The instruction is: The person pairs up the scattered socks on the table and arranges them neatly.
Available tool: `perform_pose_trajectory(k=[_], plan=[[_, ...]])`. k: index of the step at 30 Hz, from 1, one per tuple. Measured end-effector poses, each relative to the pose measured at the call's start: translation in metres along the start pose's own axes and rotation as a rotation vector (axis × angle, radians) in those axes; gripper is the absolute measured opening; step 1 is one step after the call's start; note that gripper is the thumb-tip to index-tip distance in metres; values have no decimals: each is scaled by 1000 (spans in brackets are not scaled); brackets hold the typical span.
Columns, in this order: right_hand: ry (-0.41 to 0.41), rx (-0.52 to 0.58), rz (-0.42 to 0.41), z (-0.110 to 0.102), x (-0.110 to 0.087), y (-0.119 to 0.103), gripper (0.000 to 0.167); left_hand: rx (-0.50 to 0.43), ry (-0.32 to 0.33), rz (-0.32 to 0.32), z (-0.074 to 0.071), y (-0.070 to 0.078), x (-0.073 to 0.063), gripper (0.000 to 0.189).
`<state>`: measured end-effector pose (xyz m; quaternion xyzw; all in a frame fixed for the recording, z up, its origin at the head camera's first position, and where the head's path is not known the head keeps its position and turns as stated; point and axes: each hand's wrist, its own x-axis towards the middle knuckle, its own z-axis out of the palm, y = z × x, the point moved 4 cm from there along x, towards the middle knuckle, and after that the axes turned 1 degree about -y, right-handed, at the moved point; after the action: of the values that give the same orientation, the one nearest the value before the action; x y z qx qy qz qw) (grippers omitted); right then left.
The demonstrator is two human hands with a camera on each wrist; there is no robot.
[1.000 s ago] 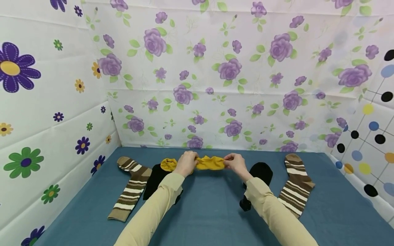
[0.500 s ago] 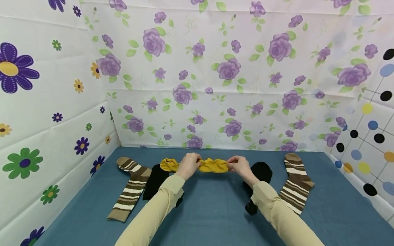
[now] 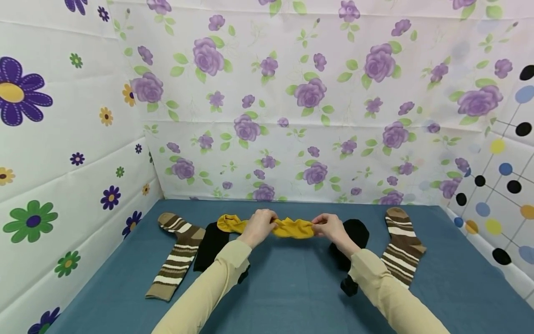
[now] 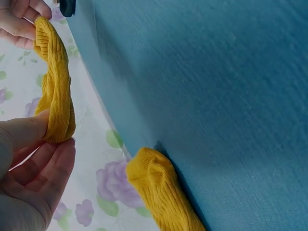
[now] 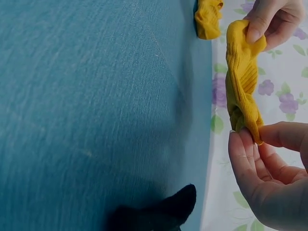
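Endwise, a yellow sock (image 5: 240, 67) between fingers (image 5: 242, 156).

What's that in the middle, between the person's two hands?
A yellow sock! It runs from the left hand to the right hand, pinched at both ends by the fingers. The head view shows it, and both wrist views do too.

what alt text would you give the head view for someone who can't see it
A person's two hands hold a yellow sock between them above a blue tabletop. Another yellow sock lies to the left, with brown striped socks and what look like black socks on either side.
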<state>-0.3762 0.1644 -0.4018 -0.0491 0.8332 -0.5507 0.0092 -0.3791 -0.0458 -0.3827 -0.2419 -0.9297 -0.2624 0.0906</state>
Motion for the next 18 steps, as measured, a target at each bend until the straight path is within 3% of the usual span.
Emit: perform_pose_trajectory(k=[18], plan=[[-5, -39, 31, -9, -8, 6, 9, 2, 5, 33, 8, 6, -1, 9]])
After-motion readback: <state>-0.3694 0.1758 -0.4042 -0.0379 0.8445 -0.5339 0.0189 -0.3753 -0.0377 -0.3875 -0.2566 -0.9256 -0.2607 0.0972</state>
